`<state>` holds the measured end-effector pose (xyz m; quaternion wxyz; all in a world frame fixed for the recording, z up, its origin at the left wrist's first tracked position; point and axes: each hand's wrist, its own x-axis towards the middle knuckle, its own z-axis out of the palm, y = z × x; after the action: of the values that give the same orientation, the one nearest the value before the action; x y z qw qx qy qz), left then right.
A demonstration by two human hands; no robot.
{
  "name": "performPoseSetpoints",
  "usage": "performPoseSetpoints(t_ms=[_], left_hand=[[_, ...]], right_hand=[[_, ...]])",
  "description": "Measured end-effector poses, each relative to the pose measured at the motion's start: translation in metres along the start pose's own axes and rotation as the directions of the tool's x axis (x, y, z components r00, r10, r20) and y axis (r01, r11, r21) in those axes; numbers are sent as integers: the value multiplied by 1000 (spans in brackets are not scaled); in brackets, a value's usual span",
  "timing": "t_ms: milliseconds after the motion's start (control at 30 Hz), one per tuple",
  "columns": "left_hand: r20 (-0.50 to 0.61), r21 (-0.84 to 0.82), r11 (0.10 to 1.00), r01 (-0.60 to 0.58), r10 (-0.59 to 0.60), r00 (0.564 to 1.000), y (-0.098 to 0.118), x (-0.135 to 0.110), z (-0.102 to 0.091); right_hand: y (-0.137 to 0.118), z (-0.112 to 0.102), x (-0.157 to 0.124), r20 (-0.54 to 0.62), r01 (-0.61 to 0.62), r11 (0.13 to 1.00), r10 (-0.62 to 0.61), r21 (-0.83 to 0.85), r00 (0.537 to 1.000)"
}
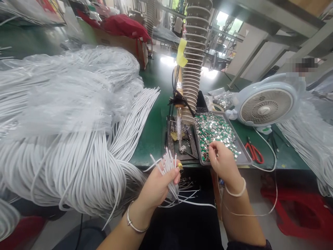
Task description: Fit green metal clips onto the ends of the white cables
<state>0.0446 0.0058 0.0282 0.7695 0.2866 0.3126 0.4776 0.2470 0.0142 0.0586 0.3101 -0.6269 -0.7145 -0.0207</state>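
Head view: the hands are apart. The left hand [157, 189] grips a bunch of white cable ends [168, 166] at lower centre. The right hand [224, 163] pinches above a metal tray [246, 160] heaped with green-and-silver pieces [214, 130]. A large heap of white cable [67, 139] fills the left of the frame.

Cable bundle [65, 139] left of soldering iron [179, 128]; tray [246, 160] right; fan [265, 104] behind tray

Green workbench [153, 128], bright window [226, 21], red plastic stool [293, 211], grey floor [270, 225]
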Motion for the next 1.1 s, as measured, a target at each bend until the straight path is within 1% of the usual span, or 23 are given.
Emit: performPoseSetpoints(t_ms=[133,333,500,600,733,800,900,1000,1100], left_hand=[[-28,-7,1000,10,-10,1000,2,1,5],[-84,-54,998,-8,3,996,2,2,7],[-109,-48,999,-17,12,994,3,2,8],[-134,-10,1000,-5,4,991,4,2,9],[-152,-12,999,38,-40,988,6,2,11],[-135,0,999,36,-36,990,7,2,11],[-86,33,999,-12,15,996,8,2,12],[-34,55,997,-57,59,998,8,4,11],[-7,68,995,-75,76,997,7,4,10]], right_hand=[[-22,3,-13,-16,7,977,-3,211,1000],[-44,11,-23,3,69,922,-76,381,997],[-53,16,-27,-10,93,880,-100,466,995],[-55,18,-28,-23,78,869,-77,488,997],[-58,21,-31,-36,46,855,-32,517,999],[-59,24,-32,-32,20,839,-3,543,999],[-61,27,-32,-29,-17,818,42,576,999],[-64,30,-32,-34,-41,812,75,582,997],[-67,32,-30,-38,-56,812,96,581,995]])
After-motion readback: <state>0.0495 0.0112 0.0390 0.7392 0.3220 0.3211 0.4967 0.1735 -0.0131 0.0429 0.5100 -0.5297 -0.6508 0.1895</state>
